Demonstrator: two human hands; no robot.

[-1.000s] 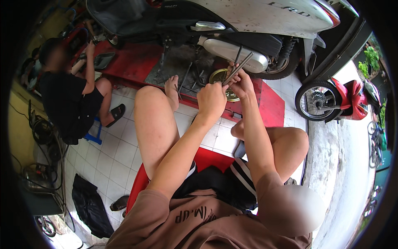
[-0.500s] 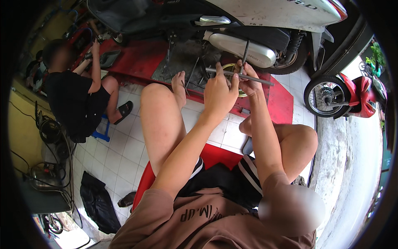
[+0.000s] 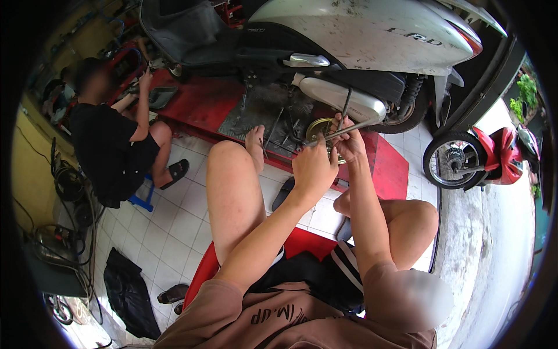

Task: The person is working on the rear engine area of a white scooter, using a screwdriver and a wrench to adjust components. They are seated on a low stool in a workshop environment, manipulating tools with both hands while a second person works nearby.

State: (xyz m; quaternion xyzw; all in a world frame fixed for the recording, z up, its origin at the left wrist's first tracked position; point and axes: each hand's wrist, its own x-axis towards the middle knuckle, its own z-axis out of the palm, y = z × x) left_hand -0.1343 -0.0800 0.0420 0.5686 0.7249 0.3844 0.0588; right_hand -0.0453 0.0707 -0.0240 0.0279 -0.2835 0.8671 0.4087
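Note:
A grey metal T-handle wrench [image 3: 347,102] is held in front of me, over the edge of a red platform. My left hand [image 3: 315,170] is closed around the left part of its crossbar. Fingers of my right hand [image 3: 352,146] wrap the wrench near where stem and bar meet, and the stem points up and away. Just behind my hands sits a round gold-coloured dish [image 3: 314,128], partly covered by them; its contents are hard to make out. Beyond it stands a scooter with a silver engine side cover [image 3: 331,95].
The red platform [image 3: 390,166] carries the scooter and several tools on a dark plate [image 3: 232,123]. To the left a person in black [image 3: 113,145] sits on a blue stool. A red motorcycle [image 3: 500,158] stands at right. A black bag [image 3: 131,294] lies on the tiles.
The wrench has turned, its crossbar's right end now tilting upward and its left end lower. My left hand has shifted down with it. The whole view has also moved slightly.

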